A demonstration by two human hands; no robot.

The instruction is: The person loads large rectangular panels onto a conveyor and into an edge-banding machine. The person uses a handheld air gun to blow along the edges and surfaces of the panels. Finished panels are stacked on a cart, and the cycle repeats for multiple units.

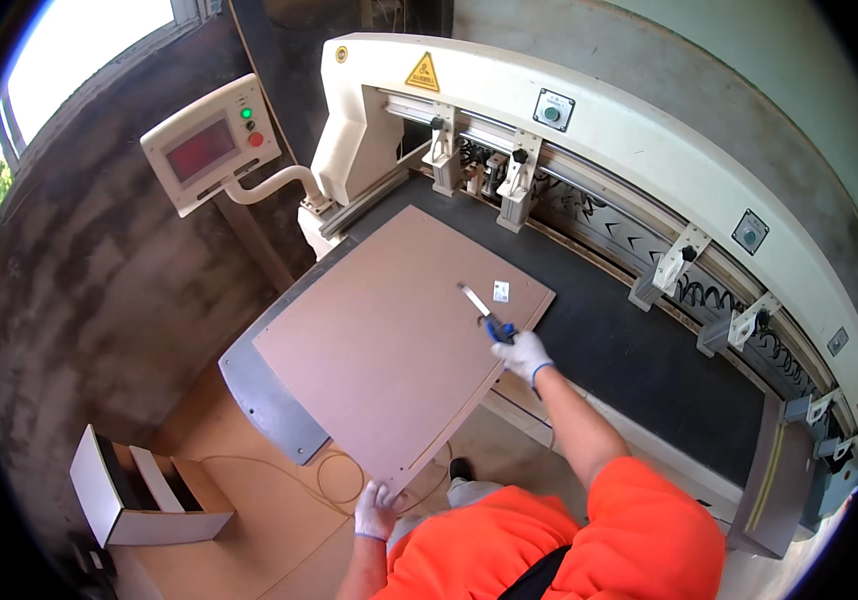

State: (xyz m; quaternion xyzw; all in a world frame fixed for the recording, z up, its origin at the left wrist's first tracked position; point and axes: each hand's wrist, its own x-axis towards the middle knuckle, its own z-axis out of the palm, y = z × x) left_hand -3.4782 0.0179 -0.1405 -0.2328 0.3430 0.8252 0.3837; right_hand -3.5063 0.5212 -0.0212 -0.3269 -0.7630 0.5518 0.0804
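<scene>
Holding brown panel [389,340] flat, slanting it across black machine bed [659,370] and blue-grey side plate [274,405], overhanging on the near side. Gripping near corner in gloved left hand [377,511], hiding thumb from view. Gripping blue-and-black tool [498,329] in gloved right hand [526,357] by panel's right edge, pointing slim pale nozzle [476,302] over panel face, near small white label [501,291]. Not managing to tell whether touching surface with nozzle tip. Wearing orange top [639,530]. Facing white machine beam [639,120], spanning beyond black bed. Having reddish control screen [202,150] glowing at upper left, beside lit green lamp [246,113]. Having open white box [169,528] standing at lower left on brown flooring [259,520].
</scene>
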